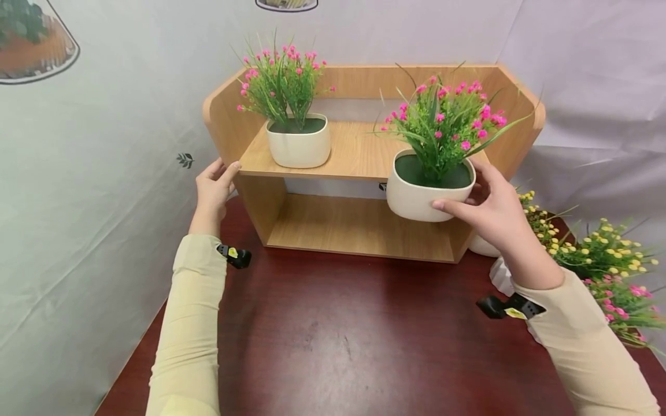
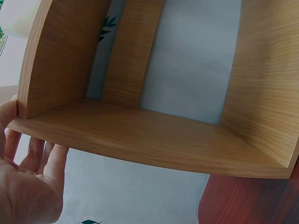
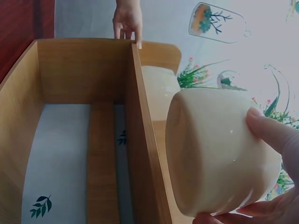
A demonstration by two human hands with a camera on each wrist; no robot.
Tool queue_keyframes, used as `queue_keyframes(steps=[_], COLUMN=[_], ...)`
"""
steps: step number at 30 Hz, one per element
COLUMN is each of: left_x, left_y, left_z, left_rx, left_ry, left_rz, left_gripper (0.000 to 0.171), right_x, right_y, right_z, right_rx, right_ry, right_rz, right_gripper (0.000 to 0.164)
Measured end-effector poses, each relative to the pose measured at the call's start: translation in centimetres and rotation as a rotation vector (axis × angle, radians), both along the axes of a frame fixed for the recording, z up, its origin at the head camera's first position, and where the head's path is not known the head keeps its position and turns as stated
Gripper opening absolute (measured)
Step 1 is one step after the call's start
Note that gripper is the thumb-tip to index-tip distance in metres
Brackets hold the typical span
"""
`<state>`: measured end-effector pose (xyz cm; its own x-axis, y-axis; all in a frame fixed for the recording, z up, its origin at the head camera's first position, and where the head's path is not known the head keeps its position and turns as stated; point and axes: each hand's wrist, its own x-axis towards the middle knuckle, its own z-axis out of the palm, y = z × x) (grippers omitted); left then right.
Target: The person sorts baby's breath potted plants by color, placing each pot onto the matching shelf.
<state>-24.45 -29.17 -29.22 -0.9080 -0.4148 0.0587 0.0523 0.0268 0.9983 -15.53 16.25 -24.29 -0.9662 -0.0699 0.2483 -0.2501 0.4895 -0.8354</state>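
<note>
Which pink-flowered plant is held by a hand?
The middle plant, gripped by the right hand; the left plant stands on the shelf, and no hand holds the rightmost plant.

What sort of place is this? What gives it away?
Probably a staged tabletop corner indoors, perhaps for display or recording: a dark red table against wrinkled, leaf-printed hangings, a two-level wooden shelf unit, and a pink-flowered potted plant held in the right hand.
</note>
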Motion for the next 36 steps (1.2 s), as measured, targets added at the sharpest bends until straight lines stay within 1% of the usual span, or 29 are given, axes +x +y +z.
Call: queue_keyframes(steps=[5, 10, 14, 17, 22, 26, 30, 33, 36], left_x=[0.2, 0.4, 0.4, 0.4, 0.5, 0.6, 0.6, 0.6, 0.5], left_y=[0.0, 0.1, 0.1, 0.1, 0.0, -0.1, -0.1, 0.0, 0.0], left_z=[0.1, 0.2, 0.3, 0.4, 0.5, 0.4, 0.4, 0.4, 0.5], left_rx=[0.003, 0.036, 0.048, 0.038, 0.056, 0.084, 0.091, 0.109, 0.100], left_ry=[-0.002, 0.006, 0.009, 0.010, 0.015, 0.016, 0.014, 0.020, 0.018], left_rz=[0.002, 0.000, -0.004, -0.004, 0.000, 0.000, -0.007, -0.012, -0.011], left_gripper=[0.053, 0.051, 0.051, 0.051, 0.051, 0.051, 0.052, 0.052, 0.052], right_x=[-0.8, -1.6, -1.9, -2.2, -3.0, -3.7, -4.2, -4.6, -4.9], right_y=[-0.4, -0.7, -0.9, -1.0, -1.3, -1.8, -2.3, -2.6, -2.8], right_z=[0.5, 0.6, 0.7, 0.8, 1.0, 1.0, 0.8, 0.8, 0.8], right_rx=[0.004, 0.044, 0.064, 0.068, 0.073, 0.047, 0.027, 0.042, 0.051], right_ry=[0.001, 0.022, 0.027, 0.023, 0.019, 0.043, 0.073, 0.087, 0.094], right_rz=[-0.003, -0.005, -0.017, -0.025, -0.009, 0.019, 0.019, 0.008, 0.008], right_gripper=[0.073, 0.076, 0.078, 0.078, 0.077, 0.072, 0.070, 0.070, 0.070])
